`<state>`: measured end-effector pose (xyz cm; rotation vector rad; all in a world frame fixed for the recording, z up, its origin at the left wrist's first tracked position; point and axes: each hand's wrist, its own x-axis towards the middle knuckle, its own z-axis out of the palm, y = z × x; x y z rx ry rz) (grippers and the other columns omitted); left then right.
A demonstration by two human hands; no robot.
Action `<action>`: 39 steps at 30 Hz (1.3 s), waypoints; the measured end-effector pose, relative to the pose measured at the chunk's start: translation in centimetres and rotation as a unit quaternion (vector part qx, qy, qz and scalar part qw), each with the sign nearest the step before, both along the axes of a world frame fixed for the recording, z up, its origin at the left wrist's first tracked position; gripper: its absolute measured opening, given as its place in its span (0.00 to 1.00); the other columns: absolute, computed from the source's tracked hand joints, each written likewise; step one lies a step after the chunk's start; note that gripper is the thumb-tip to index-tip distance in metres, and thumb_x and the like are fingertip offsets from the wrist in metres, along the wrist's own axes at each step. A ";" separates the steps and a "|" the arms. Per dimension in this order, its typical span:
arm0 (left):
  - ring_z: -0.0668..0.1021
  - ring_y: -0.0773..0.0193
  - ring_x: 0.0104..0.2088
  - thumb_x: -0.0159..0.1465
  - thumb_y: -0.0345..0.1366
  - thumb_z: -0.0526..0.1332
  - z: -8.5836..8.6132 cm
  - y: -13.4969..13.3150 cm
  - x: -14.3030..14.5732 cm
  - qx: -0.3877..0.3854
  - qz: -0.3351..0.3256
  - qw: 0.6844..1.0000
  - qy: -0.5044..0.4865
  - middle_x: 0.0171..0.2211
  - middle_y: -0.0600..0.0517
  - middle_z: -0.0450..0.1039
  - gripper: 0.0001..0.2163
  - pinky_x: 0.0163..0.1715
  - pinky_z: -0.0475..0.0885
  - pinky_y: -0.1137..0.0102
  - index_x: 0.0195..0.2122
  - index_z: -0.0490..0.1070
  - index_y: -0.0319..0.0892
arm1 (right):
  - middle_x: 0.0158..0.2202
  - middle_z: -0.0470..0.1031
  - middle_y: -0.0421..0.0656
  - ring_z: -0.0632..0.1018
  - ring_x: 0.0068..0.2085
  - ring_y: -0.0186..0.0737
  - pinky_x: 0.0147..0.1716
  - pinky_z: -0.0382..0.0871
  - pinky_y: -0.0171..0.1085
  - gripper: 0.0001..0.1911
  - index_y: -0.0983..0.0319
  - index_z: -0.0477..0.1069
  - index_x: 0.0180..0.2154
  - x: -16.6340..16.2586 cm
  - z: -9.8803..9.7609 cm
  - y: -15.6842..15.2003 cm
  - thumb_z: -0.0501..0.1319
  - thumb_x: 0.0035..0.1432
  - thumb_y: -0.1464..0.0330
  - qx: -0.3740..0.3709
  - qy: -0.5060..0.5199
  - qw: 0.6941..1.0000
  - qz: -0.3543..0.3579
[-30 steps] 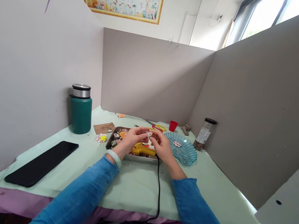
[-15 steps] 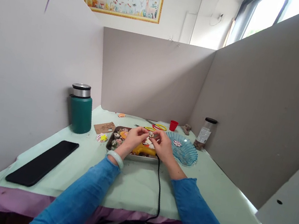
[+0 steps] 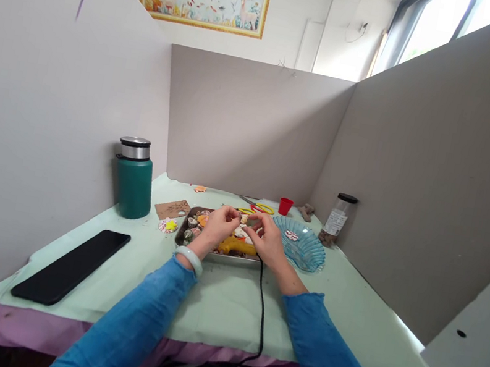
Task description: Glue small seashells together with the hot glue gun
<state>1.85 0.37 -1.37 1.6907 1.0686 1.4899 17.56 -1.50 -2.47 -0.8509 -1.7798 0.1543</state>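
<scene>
Both hands are raised over a metal tray (image 3: 232, 261) filled with small shells and trinkets. My left hand (image 3: 219, 227), with a pale bangle (image 3: 190, 258) at the wrist, pinches its fingertips together on something too small to make out. Facing it, my right hand (image 3: 267, 239) has thumb and fingers curled close; what they hold, if anything, is unclear. A small whitish piece (image 3: 244, 219) shows between the two sets of fingertips. Beneath them a yellow glue gun (image 3: 237, 245) lies in the tray, its black cord (image 3: 262, 311) running toward me.
Right of the tray is a blue scalloped dish (image 3: 308, 253) holding a small patterned piece. Behind are scissors (image 3: 262, 209) and a red cup (image 3: 285, 206). A jar (image 3: 336, 221) stands far right, a green bottle (image 3: 133, 187) left, a black phone (image 3: 71, 267) at front left. Partitions surround the table.
My fingertips have parted slightly, and the clear-white piece that was between them shows less plainly. The whole view has shifted a little; the other things stay in place.
</scene>
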 end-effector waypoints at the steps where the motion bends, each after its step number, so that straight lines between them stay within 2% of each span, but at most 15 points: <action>1: 0.68 0.73 0.19 0.49 0.28 0.61 0.1 0.0 -0.1 -0.010 0.001 1.000 -0.017 0.21 0.57 0.67 0.04 0.18 0.63 0.78 0.27 0.68 0.39 | 0.37 0.72 0.44 0.72 0.29 0.34 0.27 0.66 0.34 0.11 0.61 0.68 0.40 0.1 0.0 0.0 0.61 0.55 0.65 -0.003 -0.007 1.000 -0.007; 3: 0.67 0.74 0.17 0.49 0.27 0.61 0.2 0.0 -0.3 -0.033 -0.002 0.998 -0.047 0.21 0.57 0.66 0.06 0.17 0.64 0.78 0.28 0.67 0.39 | 0.33 0.73 0.42 0.71 0.28 0.34 0.28 0.64 0.34 0.08 0.61 0.69 0.35 0.2 0.1 -0.1 0.59 0.57 0.63 -0.014 -0.042 0.999 -0.020; 6: 0.67 0.74 0.16 0.49 0.26 0.59 0.4 0.0 -0.6 -0.054 -0.006 0.996 -0.078 0.23 0.56 0.67 0.08 0.17 0.65 0.77 0.31 0.67 0.38 | 0.25 0.71 0.40 0.69 0.26 0.34 0.26 0.59 0.34 0.12 0.61 0.70 0.26 0.4 -0.1 0.1 0.58 0.58 0.62 -0.037 -0.129 0.990 -0.037; 9: 0.67 0.75 0.16 0.50 0.26 0.58 0.5 -0.1 -0.9 -0.053 -0.014 0.994 -0.094 0.24 0.56 0.68 0.08 0.17 0.66 0.76 0.33 0.68 0.38 | 0.23 0.71 0.39 0.69 0.25 0.34 0.26 0.57 0.34 0.14 0.61 0.70 0.23 0.5 -0.2 0.1 0.58 0.57 0.61 -0.041 -0.161 0.985 -0.053; 11: 0.68 0.74 0.16 0.51 0.28 0.59 0.5 -0.2 -1.0 -0.063 -0.029 0.993 -0.096 0.22 0.56 0.67 0.07 0.18 0.65 0.76 0.33 0.68 0.37 | 0.25 0.72 0.40 0.69 0.26 0.35 0.27 0.59 0.35 0.13 0.61 0.70 0.25 0.5 -0.1 0.0 0.58 0.58 0.60 -0.034 -0.134 0.989 -0.054; 14: 0.68 0.73 0.16 0.52 0.31 0.61 0.6 -0.4 -0.8 -0.081 -0.065 0.992 -0.070 0.19 0.56 0.66 0.06 0.17 0.64 0.76 0.31 0.69 0.36 | 0.31 0.74 0.41 0.71 0.27 0.35 0.29 0.63 0.35 0.12 0.60 0.70 0.34 0.4 0.1 -0.1 0.59 0.56 0.58 -0.038 -0.057 0.997 -0.036; 18: 0.67 0.74 0.15 0.51 0.31 0.61 0.5 -0.5 -0.4 -0.056 -0.083 0.995 -0.021 0.22 0.56 0.69 0.04 0.16 0.63 0.76 0.28 0.69 0.37 | 0.35 0.74 0.41 0.71 0.26 0.34 0.28 0.65 0.35 0.19 0.60 0.68 0.44 0.3 0.2 -0.2 0.64 0.51 0.59 -0.059 -0.027 0.998 0.009; 21: 0.68 0.74 0.17 0.51 0.29 0.60 0.3 -0.4 -0.2 -0.029 -0.070 0.997 0.021 0.23 0.55 0.70 0.03 0.18 0.63 0.77 0.28 0.70 0.37 | 0.34 0.74 0.41 0.71 0.26 0.33 0.28 0.65 0.34 0.15 0.60 0.69 0.42 0.2 0.0 -0.1 0.63 0.53 0.61 -0.046 -0.047 0.998 0.023; 24: 0.68 0.74 0.17 0.52 0.29 0.59 0.2 -0.4 -0.2 -0.017 -0.059 0.997 0.038 0.24 0.54 0.71 0.05 0.18 0.63 0.77 0.30 0.71 0.37 | 0.37 0.74 0.43 0.71 0.27 0.33 0.30 0.66 0.35 0.13 0.60 0.70 0.42 0.2 -0.1 0.0 0.62 0.54 0.64 -0.024 -0.051 0.998 0.017; 29: 0.70 0.73 0.19 0.53 0.32 0.61 0.0 -0.3 -0.1 -0.037 -0.084 0.996 -0.007 0.25 0.53 0.71 0.07 0.21 0.68 0.76 0.32 0.72 0.37 | 0.43 0.72 0.45 0.72 0.29 0.35 0.34 0.68 0.38 0.14 0.59 0.69 0.44 0.4 -0.1 0.2 0.61 0.53 0.68 -0.006 -0.049 0.999 0.008; 33: 0.72 0.71 0.23 0.51 0.35 0.65 0.1 -0.6 0.1 -0.045 -0.124 0.990 -0.046 0.28 0.51 0.73 0.11 0.24 0.70 0.74 0.34 0.73 0.36 | 0.42 0.72 0.45 0.73 0.30 0.36 0.34 0.68 0.39 0.13 0.59 0.69 0.43 0.5 0.0 0.2 0.61 0.53 0.69 0.000 -0.036 0.999 0.003; 39: 0.71 0.71 0.21 0.52 0.36 0.65 0.4 -0.9 0.0 -0.050 -0.129 0.988 -0.061 0.24 0.51 0.73 0.11 0.24 0.69 0.74 0.33 0.75 0.35 | 0.40 0.73 0.46 0.72 0.30 0.36 0.31 0.68 0.37 0.11 0.60 0.70 0.42 0.4 0.1 -0.1 0.60 0.55 0.65 -0.003 -0.034 0.999 0.014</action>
